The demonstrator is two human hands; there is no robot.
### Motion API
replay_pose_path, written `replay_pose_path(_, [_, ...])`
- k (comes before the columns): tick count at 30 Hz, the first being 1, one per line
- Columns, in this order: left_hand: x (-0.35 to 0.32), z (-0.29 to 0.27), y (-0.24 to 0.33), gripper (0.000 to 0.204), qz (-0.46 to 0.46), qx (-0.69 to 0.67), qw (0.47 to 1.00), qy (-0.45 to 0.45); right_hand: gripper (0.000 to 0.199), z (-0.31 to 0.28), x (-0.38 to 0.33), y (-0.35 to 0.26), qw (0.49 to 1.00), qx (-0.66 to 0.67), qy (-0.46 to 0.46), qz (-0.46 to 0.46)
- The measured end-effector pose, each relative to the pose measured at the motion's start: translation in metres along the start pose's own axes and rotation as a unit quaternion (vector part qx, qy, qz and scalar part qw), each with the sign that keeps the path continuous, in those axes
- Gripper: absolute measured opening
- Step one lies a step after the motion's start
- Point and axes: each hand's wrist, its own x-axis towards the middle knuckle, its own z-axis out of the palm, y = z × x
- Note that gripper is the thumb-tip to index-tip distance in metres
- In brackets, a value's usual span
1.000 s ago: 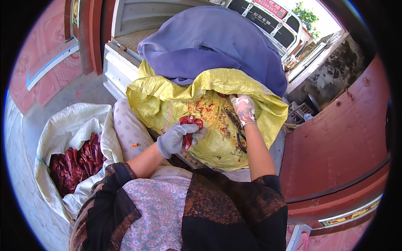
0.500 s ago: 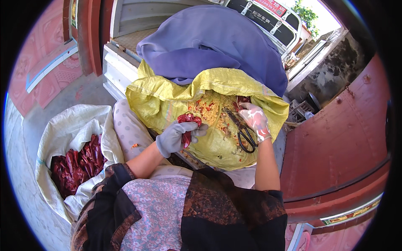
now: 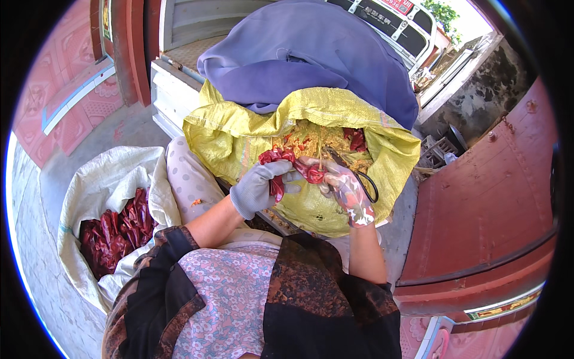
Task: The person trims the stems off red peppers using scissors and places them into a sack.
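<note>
My left hand (image 3: 258, 186), in a grey glove, is closed around a few dried red chili peppers (image 3: 276, 157) that stick out above and below the fingers. My right hand (image 3: 345, 190), in a patterned glove, pinches another dried chili pepper (image 3: 313, 175) by its stem end, close to the left hand's bunch. Black scissors (image 3: 369, 186) show behind the right hand, a blade above it and a handle loop beside it; whether the hand holds them is hidden. Beneath both hands gapes a yellow woven sack (image 3: 239, 122) with yellow seeds and red bits on it.
To my left stands a white woven sack (image 3: 95, 179) full of dried red chilies (image 3: 116, 233). A large purple cloth (image 3: 299, 48) covers a mound beyond the yellow sack, on a vehicle bed (image 3: 170, 96). A red metal panel (image 3: 472, 209) rises at the right.
My right hand has come left and nearer from the red chilies in the yellow sack, bringing a chili to the left hand. The scissors have shifted right.
</note>
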Motion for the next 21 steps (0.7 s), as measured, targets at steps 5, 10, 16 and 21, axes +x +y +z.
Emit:
replay_pose_path(5, [0.009,-0.001,-0.003,0.023,0.053,-0.012,0.997,0.055,0.041,0.029,0.011,0.016,0.985,-0.095,0.109,-0.098])
replay_pose_path(10, [0.009,0.007,0.001,0.018,0.146,0.152,0.976,0.053,0.037,0.052,0.015,0.028,0.919,-0.248,0.225,-0.207])
replay_pose_path(16, [0.007,0.020,0.000,0.017,0.172,0.163,0.966,0.105,0.036,0.067,0.027,0.033,0.940,-0.028,0.271,-0.206])
replay_pose_path(21, [0.013,0.005,0.001,0.015,0.198,0.132,0.964,0.121,0.046,0.063,0.025,0.021,0.938,-0.001,0.316,-0.144])
